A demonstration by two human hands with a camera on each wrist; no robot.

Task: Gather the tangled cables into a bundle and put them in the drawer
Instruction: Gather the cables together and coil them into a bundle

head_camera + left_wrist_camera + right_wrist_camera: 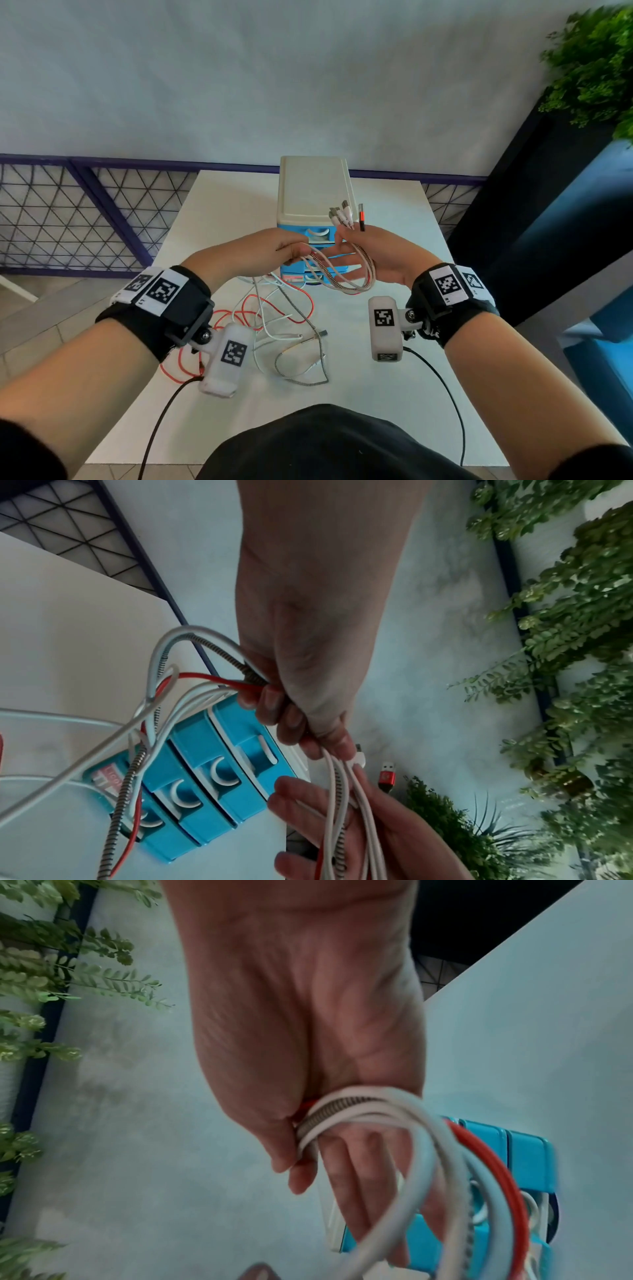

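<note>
Surface: white table (376, 394) against a pale wall, with a blue drawer unit (310, 202) at its far end.
Cables: cables (346, 270) looped between both hands in front of the drawers; the loose ends trail down onto the table.
Left hand: left hand (260, 251) has its fingers curled, pinching the gathered strands.
Right hand: right hand (380, 253) has its thumb pressing the strands against nearly straight fingers, plugs (344, 214) sticking up above it.

Both forearms reach forward above the white table (394, 394), wrists in black straps. The left hand (260, 250) – fingers curled (knuckles up) – pinches the white, red and braided cables (342, 270). The right hand (376, 257), palm inward, clamps their plug ends under its thumb.
</note>
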